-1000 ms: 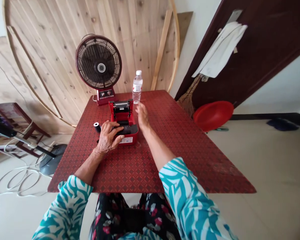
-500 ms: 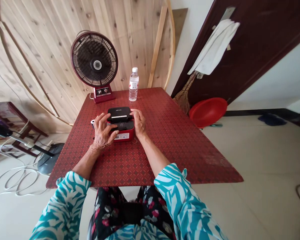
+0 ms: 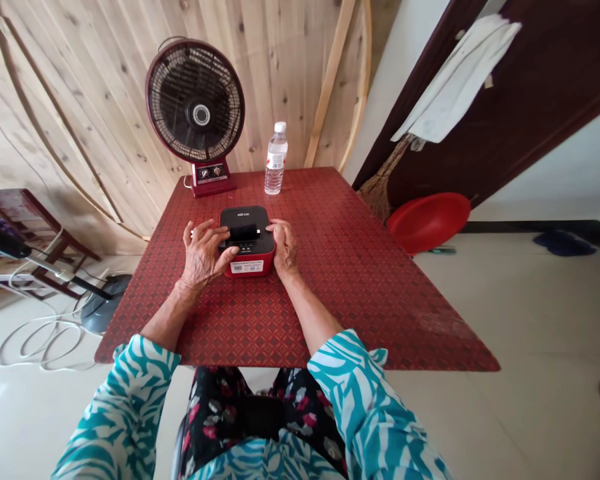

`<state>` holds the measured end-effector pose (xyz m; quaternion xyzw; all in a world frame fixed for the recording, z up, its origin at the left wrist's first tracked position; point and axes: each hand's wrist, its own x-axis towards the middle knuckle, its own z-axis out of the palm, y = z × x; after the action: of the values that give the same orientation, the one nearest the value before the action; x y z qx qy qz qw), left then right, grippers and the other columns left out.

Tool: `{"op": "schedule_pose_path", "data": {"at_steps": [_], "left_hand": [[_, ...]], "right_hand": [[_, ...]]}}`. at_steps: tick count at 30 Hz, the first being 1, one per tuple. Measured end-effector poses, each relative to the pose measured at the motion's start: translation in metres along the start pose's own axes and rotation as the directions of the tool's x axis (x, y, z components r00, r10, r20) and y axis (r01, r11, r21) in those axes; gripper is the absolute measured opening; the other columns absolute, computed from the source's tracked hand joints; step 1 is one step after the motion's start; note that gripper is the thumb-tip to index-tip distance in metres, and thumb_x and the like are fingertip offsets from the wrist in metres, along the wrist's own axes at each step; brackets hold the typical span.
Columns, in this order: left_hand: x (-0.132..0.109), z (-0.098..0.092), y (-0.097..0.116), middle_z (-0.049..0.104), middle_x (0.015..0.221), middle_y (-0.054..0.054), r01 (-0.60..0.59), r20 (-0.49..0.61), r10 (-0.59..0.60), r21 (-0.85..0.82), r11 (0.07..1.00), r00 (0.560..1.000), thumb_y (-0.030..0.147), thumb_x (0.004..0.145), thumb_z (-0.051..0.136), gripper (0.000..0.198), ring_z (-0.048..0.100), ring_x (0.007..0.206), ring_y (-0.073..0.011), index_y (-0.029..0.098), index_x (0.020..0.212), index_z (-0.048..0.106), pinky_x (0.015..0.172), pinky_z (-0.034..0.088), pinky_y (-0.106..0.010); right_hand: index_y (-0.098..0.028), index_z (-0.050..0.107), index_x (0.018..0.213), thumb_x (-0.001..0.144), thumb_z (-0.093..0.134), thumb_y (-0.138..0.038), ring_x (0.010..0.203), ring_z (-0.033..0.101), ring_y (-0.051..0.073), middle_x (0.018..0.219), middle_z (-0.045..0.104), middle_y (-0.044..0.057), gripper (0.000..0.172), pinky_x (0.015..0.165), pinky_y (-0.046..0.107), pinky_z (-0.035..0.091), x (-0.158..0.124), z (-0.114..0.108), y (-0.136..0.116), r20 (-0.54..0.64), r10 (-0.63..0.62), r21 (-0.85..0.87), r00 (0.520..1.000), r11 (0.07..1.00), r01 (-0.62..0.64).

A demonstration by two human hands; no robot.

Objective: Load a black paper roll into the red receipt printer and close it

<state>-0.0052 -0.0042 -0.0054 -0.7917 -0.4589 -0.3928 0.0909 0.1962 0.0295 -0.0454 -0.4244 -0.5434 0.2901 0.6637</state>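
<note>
A small receipt printer (image 3: pixel 253 265), red below with a black top and a white label on its front, sits on the patterned red table near its middle. Its black lid (image 3: pixel 247 215) lies down flat, with a shiny dark strip across it. My left hand (image 3: pixel 205 250) rests at the left side, fingers spread over the lid and thumb near the front edge. Curled against the right side is my right hand (image 3: pixel 284 247), fingertips at the lid's edge. Something white shows partly behind my left fingers, too covered to make out.
A dark red fan (image 3: pixel 195 110) and a water bottle (image 3: pixel 276 160) stand at the table's far side. Right of the table are a red basin (image 3: pixel 430 220) and a broom (image 3: pixel 380 187). Cables (image 3: pixel 40 347) lie on the floor to the left, by a black round base (image 3: pixel 107 303).
The printer's lid was raised, showing the dark inside; now it is shut down flat. Both hands stay at the printer's sides. The camera view has shifted slightly.
</note>
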Motion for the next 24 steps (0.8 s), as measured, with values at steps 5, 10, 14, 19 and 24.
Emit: {"op": "schedule_pose_path", "data": {"at_steps": [5,10,14,19,24], "left_hand": [[0.003,-0.007,0.0,0.072,0.115,-0.008,0.042,-0.033,-0.047,-0.14,0.989,0.998,0.046,0.096,0.048,0.035,0.059,0.119,-0.0264,0.022,0.104,0.07,0.113,0.029,-0.051],[0.009,-0.022,-0.007,0.071,0.097,-0.007,0.342,0.045,-0.353,-0.388,0.856,0.934,0.052,0.089,0.057,0.042,0.066,0.082,-0.0175,0.018,0.11,0.068,0.073,0.051,-0.029],[0.01,-0.033,-0.016,0.073,0.09,-0.007,0.45,0.39,-0.3,-0.381,0.808,0.87,0.054,0.073,0.076,0.06,0.068,0.079,-0.0199,0.018,0.12,0.066,0.068,0.052,-0.028],[0.007,-0.032,-0.026,0.074,0.11,-0.012,0.449,0.477,-0.211,-0.466,0.763,0.853,0.05,0.067,0.082,0.078,0.071,0.091,-0.0246,0.018,0.135,0.057,0.076,0.056,-0.035],[0.007,-0.025,-0.025,0.071,0.121,-0.014,0.52,0.493,-0.236,-0.586,0.621,0.838,0.045,0.062,0.086,0.079,0.07,0.096,-0.0246,0.017,0.131,0.06,0.081,0.057,-0.035]], "right_hand": [[-0.027,0.066,0.086,0.088,0.042,-0.064,0.114,0.058,0.023,0.11,0.066,0.006,0.044,0.109,0.041,0.04,-0.001,0.001,0.0,-0.02,0.012,0.044,1.0,0.999,-0.011],[-0.028,0.056,0.123,0.086,0.042,-0.068,0.107,0.063,0.022,0.122,0.065,0.008,0.057,0.097,0.042,0.049,-0.002,0.007,0.013,-0.049,0.232,0.223,0.972,0.951,-0.216],[-0.023,0.059,0.12,0.082,0.044,-0.07,0.106,0.064,0.023,0.12,0.068,0.011,0.062,0.095,0.042,0.05,-0.001,0.01,0.024,-0.051,0.306,0.212,0.951,0.934,-0.289],[-0.024,0.064,0.114,0.083,0.044,-0.068,0.113,0.062,0.023,0.121,0.069,0.009,0.057,0.101,0.042,0.046,0.0,0.01,0.026,-0.05,0.278,0.163,0.959,0.95,-0.267],[-0.024,0.067,0.11,0.086,0.043,-0.064,0.117,0.06,0.022,0.121,0.069,0.007,0.053,0.106,0.043,0.043,-0.001,0.008,0.023,-0.054,0.263,0.098,0.963,0.962,-0.257]]}}
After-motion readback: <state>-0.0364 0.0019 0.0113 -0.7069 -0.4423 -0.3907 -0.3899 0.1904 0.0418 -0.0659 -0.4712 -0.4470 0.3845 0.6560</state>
